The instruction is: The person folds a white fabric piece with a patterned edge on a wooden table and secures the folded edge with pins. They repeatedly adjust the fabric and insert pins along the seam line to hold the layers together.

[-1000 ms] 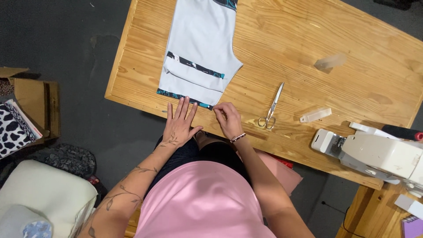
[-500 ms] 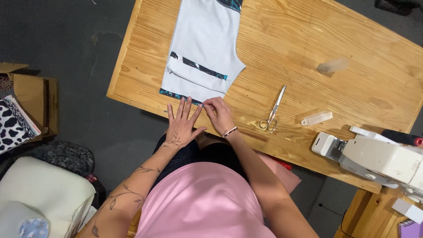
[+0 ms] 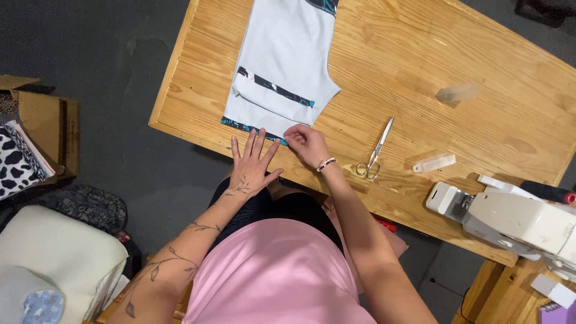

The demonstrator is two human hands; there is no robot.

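Wooden counter (image 3: 420, 72): left hand (image 3: 251, 165) flat, fingers spread; right hand (image 3: 305, 141) pinches white fabric panel's (image 3: 282, 66) patterned hem, mid-folding; next, careful alignment.

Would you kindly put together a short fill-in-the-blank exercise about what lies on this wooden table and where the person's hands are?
1. The left hand lies flat with its fingers ____ at the near edge of the white fabric piece.
2. The right hand pinches the fabric's patterned ____ edge.
3. The scissors lie on the wooden table with their blades ____.
4. The white sewing machine stands to the ____ of the scissors.

Missing words: spread; near; closed; right
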